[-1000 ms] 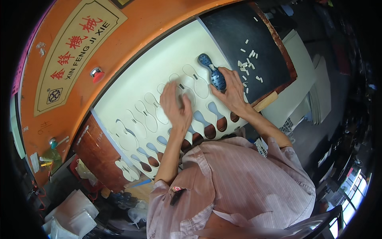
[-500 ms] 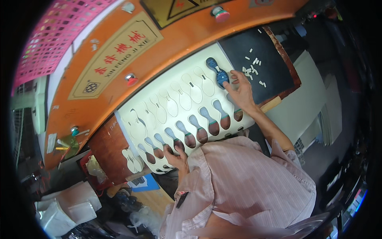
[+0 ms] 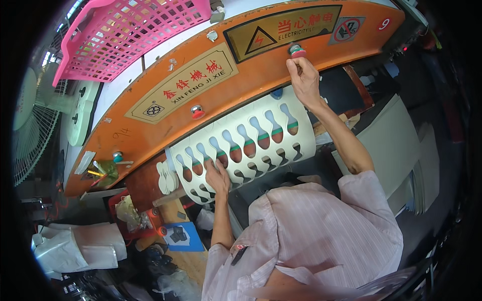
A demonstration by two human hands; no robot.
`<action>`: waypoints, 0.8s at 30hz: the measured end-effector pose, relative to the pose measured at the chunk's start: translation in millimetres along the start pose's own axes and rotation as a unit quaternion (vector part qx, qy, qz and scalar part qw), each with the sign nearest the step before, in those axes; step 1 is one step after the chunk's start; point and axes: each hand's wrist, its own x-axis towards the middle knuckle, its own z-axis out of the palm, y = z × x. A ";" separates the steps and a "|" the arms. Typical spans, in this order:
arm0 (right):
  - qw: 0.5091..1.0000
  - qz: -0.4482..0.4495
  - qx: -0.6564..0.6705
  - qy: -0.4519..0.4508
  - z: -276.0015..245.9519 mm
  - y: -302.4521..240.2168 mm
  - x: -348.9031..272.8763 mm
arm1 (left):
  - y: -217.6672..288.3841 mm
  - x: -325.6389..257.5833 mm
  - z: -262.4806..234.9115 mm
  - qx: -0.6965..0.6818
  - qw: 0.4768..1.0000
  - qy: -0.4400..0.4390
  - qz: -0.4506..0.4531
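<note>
A white sheet [image 3: 233, 181] with rows of sole-shaped cut-outs lies under the orange machine beam [image 3: 256, 70] and curls down at its near edge. On its left part rests my left hand [image 3: 217, 178], thumb and fingers gripping a strip between cut-outs. Up at the beam, my right hand [image 3: 305, 80] has its fingers closed at a red and green push button [image 3: 297, 51]. Just under the beam's lower edge shows a bit of a blue sole-shaped cutting die [image 3: 276, 94], mostly hidden.
White sole pieces [image 3: 167, 178] lie stacked left of the sheet. A pink basket [image 3: 135, 37] stands above the beam, a fan [image 3: 30, 120] far left. At right are large pale sheets [image 3: 384, 135]. A blue board [image 3: 183, 236] lies below left.
My right hand has left the blue die and gone up to the beam's button. The view has shifted, and the beam now hides most of the die and the sheet's far part. My left hand stays on the sheet.
</note>
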 end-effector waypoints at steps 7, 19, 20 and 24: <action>0.995 0.051 -0.066 -0.059 -61.1 6.5 -45.2 | 11.7 36.1 8.7 0.007 1.000 0.001 -0.012; 0.945 0.206 -0.235 -0.096 -44.0 60.0 -137.5 | 13.4 39.2 10.6 0.028 0.999 0.015 -0.015; 0.941 0.186 -0.267 -0.094 -39.5 60.8 -137.1 | 14.1 40.9 10.7 0.024 0.999 0.036 0.006; 0.956 0.135 -0.249 -0.077 -34.1 70.7 -140.4 | 10.8 40.5 11.5 0.001 0.999 0.032 0.017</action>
